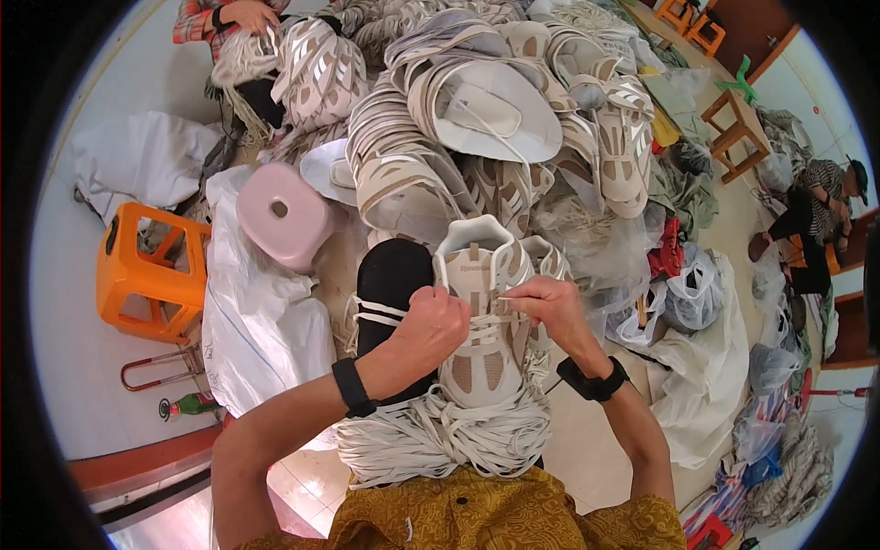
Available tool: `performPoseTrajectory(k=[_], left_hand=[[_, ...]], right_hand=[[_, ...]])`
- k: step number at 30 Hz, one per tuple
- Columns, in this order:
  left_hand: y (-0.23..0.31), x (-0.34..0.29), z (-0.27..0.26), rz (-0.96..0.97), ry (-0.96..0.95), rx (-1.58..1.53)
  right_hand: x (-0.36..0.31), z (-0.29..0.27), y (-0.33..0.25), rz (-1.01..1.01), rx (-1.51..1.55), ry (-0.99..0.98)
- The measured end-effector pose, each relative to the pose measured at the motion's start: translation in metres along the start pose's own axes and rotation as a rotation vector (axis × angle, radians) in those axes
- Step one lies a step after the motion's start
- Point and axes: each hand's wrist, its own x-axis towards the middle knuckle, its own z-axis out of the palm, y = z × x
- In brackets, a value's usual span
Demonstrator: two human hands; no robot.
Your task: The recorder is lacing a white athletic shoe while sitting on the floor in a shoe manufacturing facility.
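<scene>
A beige and white shoe upper (475, 378) lies in front of me with its tongue pointing away, partly laced. My left hand (433, 323) is closed at the left edge of its lacing; what the fingers hold is hidden. At the opposite edge, my right hand (547, 307) pinches a thin off-white shoelace (506, 298) between thumb and fingers. A thick bundle of loose laces (440, 440) rests on my lap below the toe. Left of the upper is a rounded black form (394, 270), which looks like my covered knee, with white laces looped around it.
A large heap of stacked shoe uppers (403, 165) rises ahead. Left stand a pink stool (284, 215) and an orange stool (151, 270). Plastic bags (692, 289) and a wooden stool (736, 135) are right. One person (243, 16) handles uppers at far left; another person (820, 211) sits far right.
</scene>
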Motion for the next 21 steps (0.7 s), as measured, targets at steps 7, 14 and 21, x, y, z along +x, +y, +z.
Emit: performPoseTrajectory(k=[7, 14, 21], left_hand=[[-0.026, 0.033, -0.004, -0.157, -0.359, -0.5], [-0.015, 0.039, -0.017, -0.153, -0.302, -0.399], [-0.002, 0.039, -0.01, -0.179, 0.05, -0.503]], right_hand=[[-0.002, 0.004, 0.018, -0.632, -0.661, 0.134], [0.001, 0.007, 0.018, -0.705, -0.944, 0.153], [0.003, 0.012, 0.0, -0.756, -1.061, 0.092]])
